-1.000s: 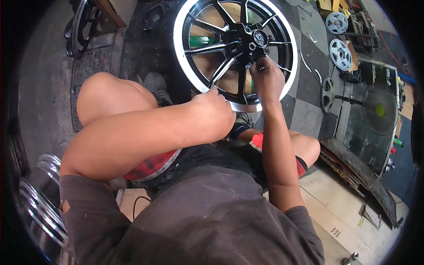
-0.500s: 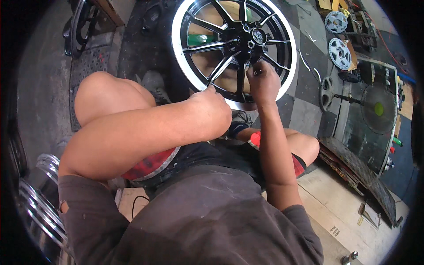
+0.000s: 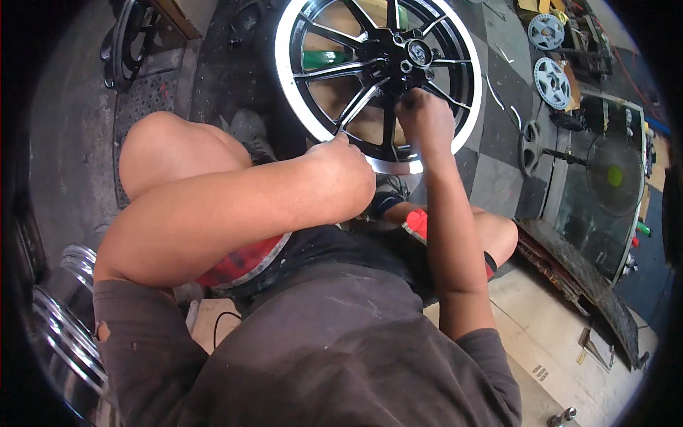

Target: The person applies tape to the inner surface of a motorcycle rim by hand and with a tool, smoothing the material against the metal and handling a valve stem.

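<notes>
A black alloy wheel (image 3: 388,117) with a bright silver rim face and thin double spokes stands in front of me, near my shoes. At its lower left edge my left hand (image 3: 341,171) is closed, with the thumb up against the rim by the end of a spoke. Just below the hub (image 3: 418,55), my right hand (image 3: 429,127) is closed over the lower spokes. Its fingers curl inward, and whatever they hold is hidden from view. Green and tan surfaces show through the gaps between the spokes.
Two silver wheel covers (image 3: 553,83) lie at the far right. Below them are a fan (image 3: 613,175) and a glass panel (image 3: 594,213). Chrome rims (image 3: 67,334) are stacked at my left. Another dark wheel (image 3: 131,43) leans at the far left. A socket-like metal piece (image 3: 565,416) sits at lower right.
My right hand has turned, its knuckles now rolled over and the fingers tucked toward the spokes below the hub. My left hand stays at the rim. The view has shifted slightly.
</notes>
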`<state>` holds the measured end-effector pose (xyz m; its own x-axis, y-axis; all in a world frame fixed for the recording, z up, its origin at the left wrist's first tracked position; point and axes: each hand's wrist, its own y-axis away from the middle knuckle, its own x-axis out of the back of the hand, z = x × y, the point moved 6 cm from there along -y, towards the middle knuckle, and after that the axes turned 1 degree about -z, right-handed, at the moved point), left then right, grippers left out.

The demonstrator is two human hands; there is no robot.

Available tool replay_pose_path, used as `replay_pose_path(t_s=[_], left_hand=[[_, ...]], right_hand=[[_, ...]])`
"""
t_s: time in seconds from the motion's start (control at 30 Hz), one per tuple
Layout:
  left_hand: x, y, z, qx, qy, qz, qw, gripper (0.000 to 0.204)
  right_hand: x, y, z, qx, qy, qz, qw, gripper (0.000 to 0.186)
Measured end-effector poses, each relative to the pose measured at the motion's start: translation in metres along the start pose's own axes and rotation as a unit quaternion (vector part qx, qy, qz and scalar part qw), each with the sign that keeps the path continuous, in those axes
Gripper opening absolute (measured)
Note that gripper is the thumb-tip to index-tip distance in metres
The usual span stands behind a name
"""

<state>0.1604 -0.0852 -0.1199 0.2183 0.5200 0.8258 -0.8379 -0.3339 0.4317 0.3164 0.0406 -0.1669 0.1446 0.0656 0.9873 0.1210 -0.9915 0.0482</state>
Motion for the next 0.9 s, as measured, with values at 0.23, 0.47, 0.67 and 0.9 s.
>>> replay_pose_path(t_s=[0.23, 0.47, 0.67, 0.9], left_hand=[[-0.001, -0.002, 0.0, 0.006, -0.003, 0.007, 1.0, 0.045], [0.001, -0.002, 0.0, -0.002, -0.003, -0.013, 1.0, 0.047], [-0.006, -0.003, 0.0, -0.001, 0.012, 0.051, 0.999, 0.027], [-0.004, -0.004, -0.001, -0.003, 0.02, 0.041, 0.999, 0.027]], right_hand=[[0.005, -0.005, -0.002, 0.025, 0.059, -0.188, 0.98, 0.022], [0.012, -0.009, -0.001, 0.051, 0.01, -0.032, 0.998, 0.02], [0.004, -0.009, 0.004, 0.069, 0.016, -0.071, 0.995, 0.022], [0.002, 0.009, 0.007, 0.085, 0.05, -0.164, 0.982, 0.024]])
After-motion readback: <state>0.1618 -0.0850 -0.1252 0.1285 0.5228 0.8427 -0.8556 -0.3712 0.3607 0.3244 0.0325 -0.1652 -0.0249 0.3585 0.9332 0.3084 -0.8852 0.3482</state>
